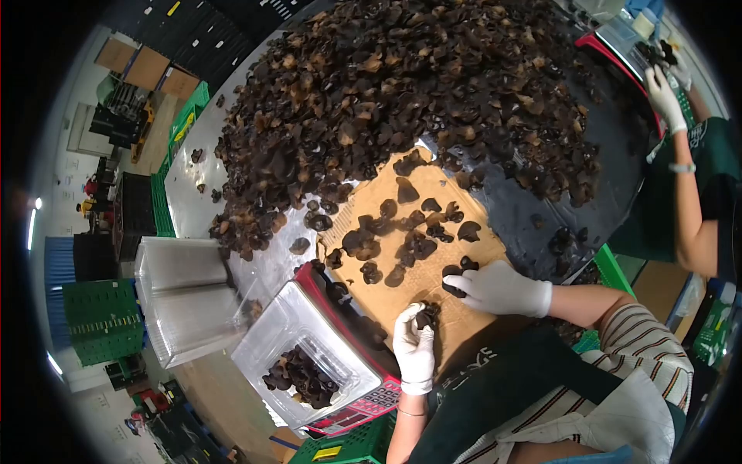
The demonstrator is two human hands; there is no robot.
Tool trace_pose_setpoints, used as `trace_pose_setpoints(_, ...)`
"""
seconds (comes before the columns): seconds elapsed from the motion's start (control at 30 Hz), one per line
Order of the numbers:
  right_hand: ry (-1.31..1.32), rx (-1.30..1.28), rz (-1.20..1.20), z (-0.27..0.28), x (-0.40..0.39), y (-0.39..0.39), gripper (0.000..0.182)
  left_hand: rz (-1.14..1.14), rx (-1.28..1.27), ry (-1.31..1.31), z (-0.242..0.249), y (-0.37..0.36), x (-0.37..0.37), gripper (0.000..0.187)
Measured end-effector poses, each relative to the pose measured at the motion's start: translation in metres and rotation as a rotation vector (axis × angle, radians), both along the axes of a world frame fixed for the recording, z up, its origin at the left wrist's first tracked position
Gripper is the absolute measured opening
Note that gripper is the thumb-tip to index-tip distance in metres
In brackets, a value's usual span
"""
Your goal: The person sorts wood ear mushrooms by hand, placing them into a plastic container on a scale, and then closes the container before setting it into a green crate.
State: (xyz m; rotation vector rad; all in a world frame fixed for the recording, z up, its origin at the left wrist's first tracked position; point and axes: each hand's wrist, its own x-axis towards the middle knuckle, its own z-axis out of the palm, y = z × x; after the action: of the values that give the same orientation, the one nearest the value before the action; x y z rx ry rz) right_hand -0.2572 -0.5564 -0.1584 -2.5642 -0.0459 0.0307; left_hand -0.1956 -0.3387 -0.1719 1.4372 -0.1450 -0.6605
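Note:
Dark brown wood ear mushrooms (pixel 398 242) lie scattered over a sheet of brown cardboard (pixel 452 329) in front of me. My left hand (pixel 415 352), in a white glove, is closed on a wood ear mushroom (pixel 425 317) above the cardboard's near edge. Farther right, my right hand (pixel 506 290), gloved too, has its fingers closed on another dark mushroom (pixel 454 283). Left of my left hand stands a red scale (pixel 371 402). On it sits a clear plastic tray (pixel 263 340) with a small pile of wood ears (pixel 301 377) inside.
A large heap of wood ears (pixel 410 85) covers the back of the metal table (pixel 193 166). Stacked clear trays (pixel 185 301) stand at left. A green crate (pixel 340 445) is below the scale. At right, a co-worker's gloved hand (pixel 665 99) is near another scale (pixel 618 50).

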Motion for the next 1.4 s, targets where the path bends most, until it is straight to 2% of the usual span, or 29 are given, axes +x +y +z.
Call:
trace_pose_setpoints(0.1,-0.033,0.128,-0.063,-0.003,0.009,0.002,0.023,0.043,-0.095,0.145,0.004,0.002,0.002,0.043)
trace_pose_setpoints(0.13,0.041,0.229,-0.081,0.001,0.009,0.001,0.023,0.061,-0.126,0.201,0.006,0.002,0.003,0.043)
trace_pose_setpoints(0.2,0.191,0.423,-0.120,0.020,0.011,-0.007,0.023,0.071,-0.152,0.200,0.007,0.002,0.002,0.043)
trace_pose_setpoints(0.3,0.258,0.589,-0.127,0.024,0.009,-0.019,0.024,0.056,-0.172,0.150,0.003,0.001,0.002,0.045)
trace_pose_setpoints(0.4,0.434,0.728,0.227,0.039,0.006,-0.059,0.029,0.051,-0.154,0.185,0.002,0.003,0.002,0.042)
trace_pose_setpoints(0.43,0.564,0.793,0.388,0.047,0.004,-0.072,0.037,0.053,-0.143,0.215,0.002,0.005,0.003,0.041)
trace_pose_setpoints(0.5,1.009,0.755,0.464,0.057,0.008,-0.091,0.039,0.113,-0.332,0.500,0.010,0.006,0.009,0.036)
trace_pose_setpoints(0.53,0.967,0.697,0.380,0.069,0.012,-0.093,0.037,0.141,-0.428,0.644,0.012,0.006,0.012,0.035)
trace_pose_setpoints(0.63,0.200,0.308,0.141,0.046,0.024,-0.083,0.041,0.169,-0.513,0.830,0.012,0.004,0.016,0.044)
trace_pose_setpoints(0.67,0.036,0.229,0.050,0.035,0.031,-0.077,0.045,0.192,-0.465,0.807,0.010,0.002,0.016,0.040)
trace_pose_setpoints(0.7,-0.128,0.150,-0.039,0.025,0.040,-0.070,0.049,0.205,-0.250,0.689,0.009,0.000,0.017,0.034)
trace_pose_setpoints(0.77,-0.280,-0.048,-0.090,0.005,0.058,-0.054,0.057,0.082,-0.074,0.290,0.010,-0.006,0.017,0.032)
trace_pose_setpoints(0.8,-0.357,-0.145,-0.116,-0.005,0.066,-0.045,0.061,0.050,0.150,0.095,0.017,-0.011,0.018,0.035)
trace_pose_setpoints(0.83,-0.369,-0.150,-0.071,-0.015,0.070,-0.036,0.069,0.003,0.318,-0.209,0.003,-0.011,0.019,0.043)
trace_pose_setpoints(0.9,-0.325,-0.141,0.094,-0.012,0.061,-0.016,0.072,-0.127,0.532,-0.624,0.020,-0.019,0.030,0.060)
trace_pose_setpoints(0.97,-0.311,-0.026,0.245,-0.016,0.044,0.001,0.077,-0.159,0.661,-0.939,0.019,-0.026,0.040,0.067)
trace_pose_setpoints(1.0,-0.205,0.027,0.339,-0.009,0.033,0.004,0.070,-0.174,0.723,-1.096,0.017,-0.027,0.044,0.070)
trace_pose_setpoints(1.1,-0.190,0.135,0.551,0.004,0.006,0.002,0.039,-0.424,0.777,-0.993,0.007,-0.022,0.040,0.071)
trace_pose_setpoints(1.2,-0.118,0.382,0.464,0.021,0.017,-0.013,0.018,-0.386,0.649,-0.931,0.017,-0.020,0.022,0.058)
trace_pose_setpoints(1.23,0.033,0.341,0.451,0.035,0.037,-0.021,0.010,-0.388,0.593,-0.900,0.018,-0.017,0.018,0.053)
trace_pose_setpoints(1.3,-0.033,0.161,0.380,0.036,0.071,-0.039,0.013,-0.442,0.526,-0.813,0.023,-0.011,0.012,0.048)
trace_pose_setpoints(1.37,-0.547,0.362,0.041,-0.004,0.100,-0.032,0.014,-0.467,0.482,-0.760,0.028,-0.008,0.009,0.045)
trace_pose_setpoints(1.4,-0.445,0.321,0.022,-0.004,0.121,-0.034,0.021,-0.464,0.472,-0.749,0.031,-0.008,0.009,0.044)
